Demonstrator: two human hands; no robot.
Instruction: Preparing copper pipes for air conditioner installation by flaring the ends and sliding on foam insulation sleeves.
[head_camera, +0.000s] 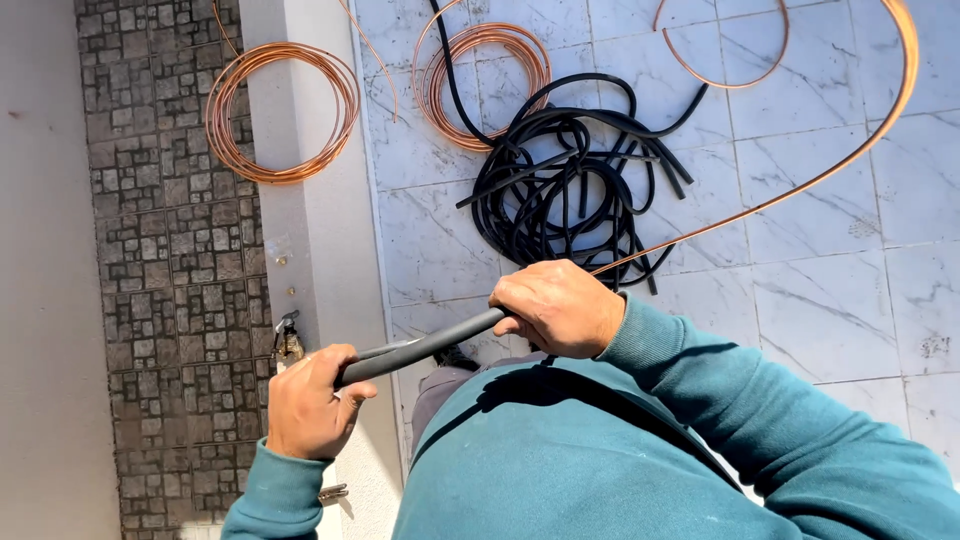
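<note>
My left hand (308, 402) and right hand (557, 307) both grip the black insulation sleeve (425, 347) at frame centre. Beyond, tangled black hose (560, 170) on marble tiles (830, 230); copper coils (282, 110) upper left.

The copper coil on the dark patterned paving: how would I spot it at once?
Find the strip of dark patterned paving left of the white marble floor. The copper coil lies at its top, overlapping the pale curb. Unlike the other coil, no black hose touches it.
</note>
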